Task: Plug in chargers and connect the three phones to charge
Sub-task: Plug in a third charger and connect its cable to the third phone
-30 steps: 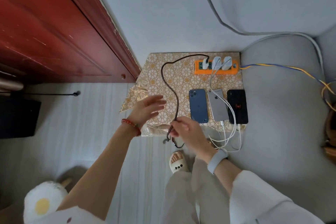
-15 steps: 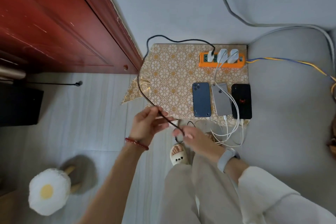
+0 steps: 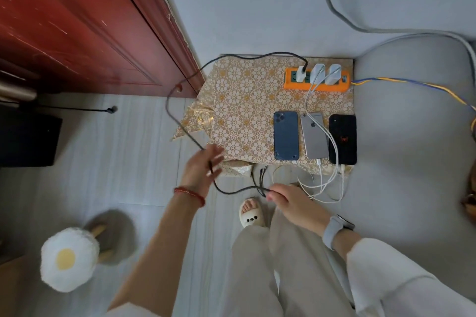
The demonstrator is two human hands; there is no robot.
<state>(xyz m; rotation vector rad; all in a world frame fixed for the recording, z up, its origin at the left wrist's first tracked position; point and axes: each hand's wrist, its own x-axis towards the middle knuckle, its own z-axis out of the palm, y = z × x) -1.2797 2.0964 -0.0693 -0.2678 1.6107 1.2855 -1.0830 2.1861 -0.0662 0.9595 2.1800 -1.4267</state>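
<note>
Three phones lie face down in a row on a gold-patterned cloth (image 3: 244, 100): a blue phone (image 3: 286, 135), a silver phone (image 3: 313, 136) and a black phone (image 3: 343, 139). White cables (image 3: 322, 183) run from two white chargers on the orange power strip (image 3: 316, 85) to the silver and black phones. A long black cable (image 3: 170, 110) leaves the leftmost charger (image 3: 300, 73) and loops out left. My left hand (image 3: 202, 170) has it running through its loosely curled fingers. My right hand (image 3: 288, 201) pinches its far end, where short plug tips (image 3: 260, 172) branch off.
A red wooden door (image 3: 90, 26) stands at the left. A grey sofa (image 3: 412, 136) borders the cloth on the right, with a blue-yellow cord (image 3: 412, 83) across it. A fried-egg-shaped stool (image 3: 69, 257) stands on the floor at lower left. My slippered foot (image 3: 251, 211) is below the cloth.
The black cable's loop has swung further left toward the door. My left hand loosened around it and my right hand drew the plug end down, off the cloth.
</note>
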